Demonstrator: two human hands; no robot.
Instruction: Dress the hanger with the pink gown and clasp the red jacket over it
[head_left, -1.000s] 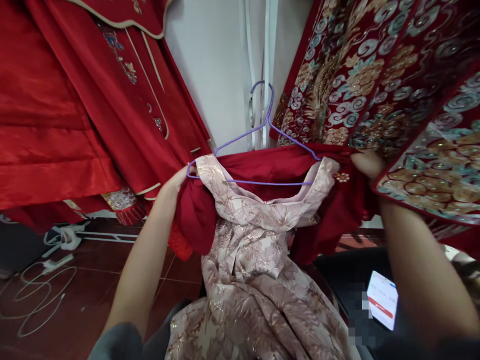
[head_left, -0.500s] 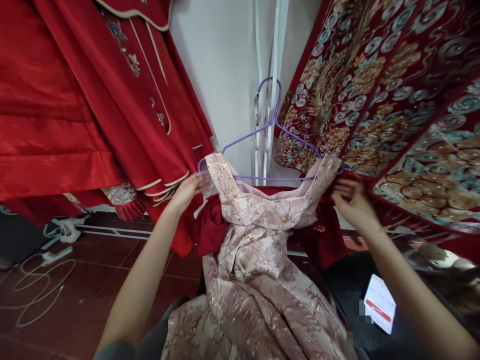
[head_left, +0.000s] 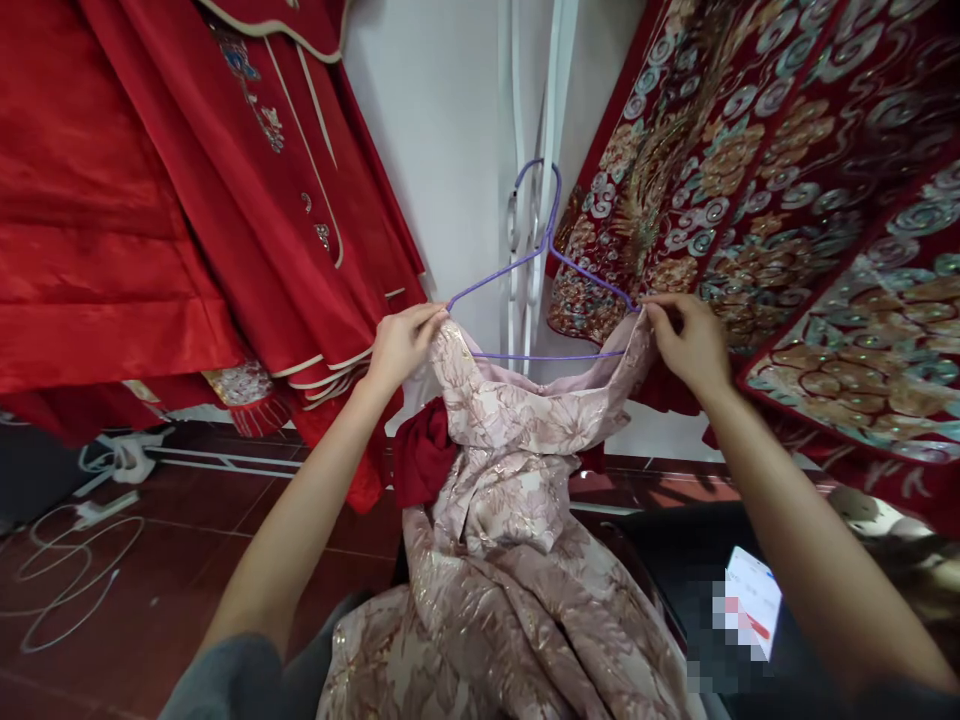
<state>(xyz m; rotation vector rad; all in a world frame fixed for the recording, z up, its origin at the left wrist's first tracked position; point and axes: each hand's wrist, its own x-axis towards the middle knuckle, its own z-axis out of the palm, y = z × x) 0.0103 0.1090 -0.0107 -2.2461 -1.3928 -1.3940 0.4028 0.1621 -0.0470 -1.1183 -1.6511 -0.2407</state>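
Note:
A pale pink brocade dress (head_left: 517,500) with gold flowers hangs in front of me on a purple hanger (head_left: 517,262), its lower part spread toward my lap. My left hand (head_left: 405,345) pinches the top of the left shoulder strap at the hanger's end. At the other end, my right hand (head_left: 690,340) pinches the right strap between thumb and fingers. Both hanger tips are covered by the straps and my fingers. Beside the bodice, a bunched dark red cloth (head_left: 424,455) shows below my left hand.
Red garments (head_left: 150,220) hang at left, and an embroidered red garment (head_left: 750,200) hangs at right. White rack poles (head_left: 551,130) rise behind the hanger. A lit phone (head_left: 754,600) rests on a black surface at right. A white cable (head_left: 82,560) lies coiled on the tiled floor.
Both hands have moved up and inward from beside the straps and now pinch the strap tops. The straps sit closer together. The dark red cloth behind the right strap has shifted mostly out of view.

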